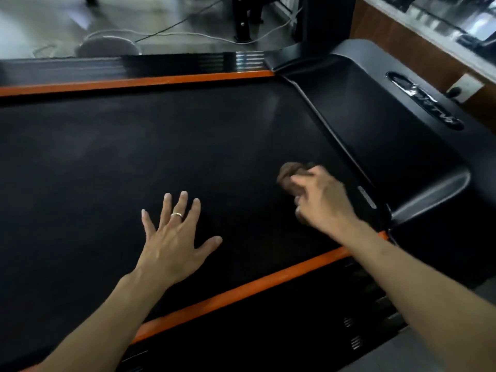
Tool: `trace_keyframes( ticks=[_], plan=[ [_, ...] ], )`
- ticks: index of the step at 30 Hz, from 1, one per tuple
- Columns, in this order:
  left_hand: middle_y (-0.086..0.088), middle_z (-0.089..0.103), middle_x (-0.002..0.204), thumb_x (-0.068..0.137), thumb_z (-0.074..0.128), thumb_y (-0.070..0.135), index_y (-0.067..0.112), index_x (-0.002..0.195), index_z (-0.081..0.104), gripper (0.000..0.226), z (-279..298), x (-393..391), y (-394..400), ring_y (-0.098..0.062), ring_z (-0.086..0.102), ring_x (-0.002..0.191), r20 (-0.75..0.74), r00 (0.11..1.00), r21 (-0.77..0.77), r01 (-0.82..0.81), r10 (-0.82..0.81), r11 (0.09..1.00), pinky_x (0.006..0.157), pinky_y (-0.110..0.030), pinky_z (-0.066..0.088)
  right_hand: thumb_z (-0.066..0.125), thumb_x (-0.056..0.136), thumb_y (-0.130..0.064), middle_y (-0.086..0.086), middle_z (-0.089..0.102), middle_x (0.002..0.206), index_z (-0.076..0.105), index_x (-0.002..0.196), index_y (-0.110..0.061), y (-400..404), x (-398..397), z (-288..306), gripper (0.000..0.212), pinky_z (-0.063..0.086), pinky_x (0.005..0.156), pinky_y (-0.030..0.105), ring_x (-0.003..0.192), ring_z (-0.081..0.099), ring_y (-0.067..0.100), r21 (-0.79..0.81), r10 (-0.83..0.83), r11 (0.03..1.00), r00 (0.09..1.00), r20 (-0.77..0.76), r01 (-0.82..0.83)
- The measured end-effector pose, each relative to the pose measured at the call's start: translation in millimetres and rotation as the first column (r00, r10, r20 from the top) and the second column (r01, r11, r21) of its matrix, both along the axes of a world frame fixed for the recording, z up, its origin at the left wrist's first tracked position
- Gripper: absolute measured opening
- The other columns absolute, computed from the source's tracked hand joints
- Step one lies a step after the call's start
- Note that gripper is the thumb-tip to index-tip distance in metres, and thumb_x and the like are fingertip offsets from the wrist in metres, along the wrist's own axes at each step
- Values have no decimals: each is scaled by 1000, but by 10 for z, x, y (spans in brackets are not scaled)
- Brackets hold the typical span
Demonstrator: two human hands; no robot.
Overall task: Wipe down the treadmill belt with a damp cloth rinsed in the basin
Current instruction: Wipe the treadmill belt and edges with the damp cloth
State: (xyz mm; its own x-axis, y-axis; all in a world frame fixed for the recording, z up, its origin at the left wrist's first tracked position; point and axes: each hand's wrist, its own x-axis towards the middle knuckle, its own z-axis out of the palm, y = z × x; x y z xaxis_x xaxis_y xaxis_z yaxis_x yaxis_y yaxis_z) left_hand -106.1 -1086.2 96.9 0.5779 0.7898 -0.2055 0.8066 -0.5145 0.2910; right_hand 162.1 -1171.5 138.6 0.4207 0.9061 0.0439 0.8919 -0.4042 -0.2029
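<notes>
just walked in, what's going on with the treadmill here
A person is wiping the treadmill belt. The right hand grips a bunched brown cloth near the belt's front end, by the motor cover. The left hand lies flat, fingers spread, on the belt. No basin is in view.

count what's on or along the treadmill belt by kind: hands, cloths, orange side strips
hands: 2, left hand flat on the belt, right hand holding the cloth
cloths: 1, brown cloth
orange side strips: 2, far, near
total: 5
</notes>
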Motion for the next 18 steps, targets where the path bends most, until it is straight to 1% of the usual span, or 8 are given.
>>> trace_keyframes(
  ticks=[3,5,8,10,13,15,16,18],
  plan=[
    [-2,-14,163,83,43,74,23,155,-3,100,22,-168,-6,-23,-26,145,-15,994,-45,-105,104,994,115,-59,-11,64,85,-13,15,47,126,60,126,-18,259,221,-124,41,47,89,40,103,58,38,-139,-146,978,988,59,153],
    [-3,-13,163,80,44,76,21,155,-2,105,24,-351,-12,-24,-25,146,-49,982,-60,-184,181,981,115,-59,-10,63,85,-11,14,45,126,60,125,-19,403,30,-213,41,49,90,40,102,57,35,-150,-151,976,987,61,159],
    [-3,-11,163,80,43,77,19,156,-1,105,35,-681,-45,-24,-22,147,-117,962,-75,-258,249,963,116,-60,-7,60,82,-9,11,44,127,62,120,-25,509,-641,-339,41,50,92,38,102,56,32,-80,1,997,1000,-21,-3],
    [-4,-12,163,82,41,76,20,156,-1,103,57,-884,-54,-25,-21,147,-166,951,-86,-277,260,957,116,-61,-5,54,80,-7,8,44,130,63,120,-28,557,-1256,-401,46,50,92,38,106,54,30,7,123,992,984,-132,-124],
    [-4,-15,162,82,40,76,20,156,-4,102,88,-1184,16,-27,-20,148,-231,941,-89,-274,248,958,116,-62,-2,56,83,-9,4,43,133,62,122,-26,595,-2203,-404,43,50,91,45,111,47,28,7,369,922,876,-309,-386],
    [-6,-16,162,82,42,76,20,155,-4,103,87,-1381,88,-27,-20,148,-219,946,-87,-264,240,961,117,-61,-1,62,78,-6,4,49,133,65,120,-23,585,-2457,-268,45,49,93,42,111,49,26,44,485,857,776,-404,-513],
    [-7,-16,162,82,42,75,20,155,-4,103,83,-1482,119,-27,-20,148,-200,952,-84,-252,231,964,117,-60,-2,62,73,-1,5,55,129,69,115,-21,578,-2430,-200,46,49,93,38,107,53,24,120,487,867,773,-406,-484],
    [-6,-16,162,83,42,75,20,155,-5,102,77,-1698,176,-25,-21,148,-184,966,-86,-200,181,976,118,-59,-3,60,65,5,8,62,117,72,106,-18,544,-2193,-151,48,50,89,34,100,59,26,280,373,915,877,-303,-292]
  ],
)
